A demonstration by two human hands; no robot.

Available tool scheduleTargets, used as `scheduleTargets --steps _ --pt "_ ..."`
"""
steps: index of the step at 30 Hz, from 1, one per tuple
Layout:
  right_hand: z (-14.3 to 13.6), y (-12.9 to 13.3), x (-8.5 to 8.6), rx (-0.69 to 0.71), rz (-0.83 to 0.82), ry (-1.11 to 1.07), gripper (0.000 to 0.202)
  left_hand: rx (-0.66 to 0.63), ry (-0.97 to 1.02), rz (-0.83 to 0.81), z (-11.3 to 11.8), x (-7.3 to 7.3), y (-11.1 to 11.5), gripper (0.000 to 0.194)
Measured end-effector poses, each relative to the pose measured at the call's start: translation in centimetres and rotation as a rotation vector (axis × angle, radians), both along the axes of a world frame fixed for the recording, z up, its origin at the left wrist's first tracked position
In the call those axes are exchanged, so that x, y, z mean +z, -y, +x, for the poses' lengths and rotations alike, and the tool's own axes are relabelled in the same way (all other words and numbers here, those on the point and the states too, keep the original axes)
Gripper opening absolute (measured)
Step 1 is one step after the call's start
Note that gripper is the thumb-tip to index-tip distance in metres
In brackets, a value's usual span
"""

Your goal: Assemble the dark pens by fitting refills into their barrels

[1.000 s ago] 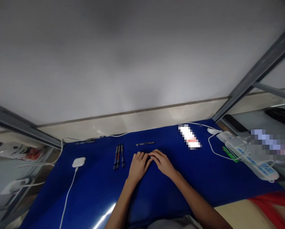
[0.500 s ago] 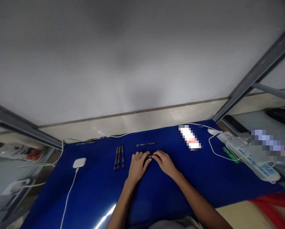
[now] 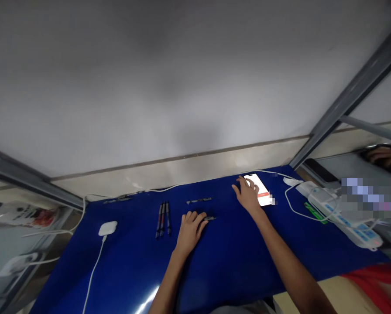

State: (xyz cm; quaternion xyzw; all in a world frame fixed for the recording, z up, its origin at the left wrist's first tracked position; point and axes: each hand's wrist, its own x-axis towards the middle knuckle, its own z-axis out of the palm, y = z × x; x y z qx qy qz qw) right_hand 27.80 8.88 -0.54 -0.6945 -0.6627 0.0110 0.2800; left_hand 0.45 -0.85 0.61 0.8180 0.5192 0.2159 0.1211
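Note:
My left hand [image 3: 189, 227] rests low over the blue table, closed around a dark pen [image 3: 210, 218] whose end sticks out to the right of the thumb and fingers. Over the left part of a phone [image 3: 262, 199] with a lit white screen is my right hand [image 3: 248, 195], its fingers spread and holding nothing; whether a fingertip touches the glass I cannot tell. Another pen [image 3: 199, 200] lies crosswise just beyond my left hand. To the left, three pens [image 3: 163, 219] lie side by side, pointing away from me.
A white earbud case [image 3: 108, 228] with a cable sits at the left of the blue table [image 3: 126, 261]. More pens [image 3: 118, 199] lie by the wall edge. On the right are a white power strip [image 3: 349, 226], a green packet [image 3: 315, 213] and loose cables. Metal posts flank the table.
My right hand has let go of the pen end and moved right and away from me to the phone. My left hand stays in place with the pen.

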Motion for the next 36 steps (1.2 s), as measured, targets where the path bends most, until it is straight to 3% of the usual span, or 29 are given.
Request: scheduleTargets --steps 5,11,13,15,18,21,27,31,36 --pt "2.1 -2.0 -0.2 -0.062 0.000 0.103 0.044 0.028 0.006 -0.017 -0.1 0.1 -0.1 0.030" --pt "1.1 0.4 0.8 -0.265 0.133 0.263 0.046 0.025 0.020 -0.019 0.1 0.1 -0.1 0.028" --pt "-0.2 1.8 1.5 -0.164 0.157 0.173 0.041 0.021 0.006 -0.027 0.1 -0.1 -0.2 0.030" --pt "-2.0 3.4 2.1 0.037 0.126 -0.001 0.036 0.021 -0.017 -0.033 0.1 -0.3 -0.4 0.032" --pt "-4.8 5.9 2.4 0.401 -0.002 -0.285 0.027 0.028 -0.051 -0.039 0.1 -0.4 -0.6 0.035" --pt "-6.9 7.7 1.9 0.617 -0.156 -0.479 0.026 0.042 -0.057 -0.044 0.0 -0.4 -0.7 0.036" --pt "-7.8 8.3 0.2 0.614 -0.244 -0.554 0.016 0.042 0.041 -0.083 -0.1 -0.3 -0.7 0.025" --pt "-7.5 8.4 0.0 0.558 -0.188 -0.442 0.031 -0.032 0.008 -0.072 0.0 -0.3 -0.7 0.025" --pt "-7.5 8.6 0.3 0.626 -0.169 -0.451 0.012 -0.011 -0.044 -0.061 0.0 -0.4 -0.7 0.032"
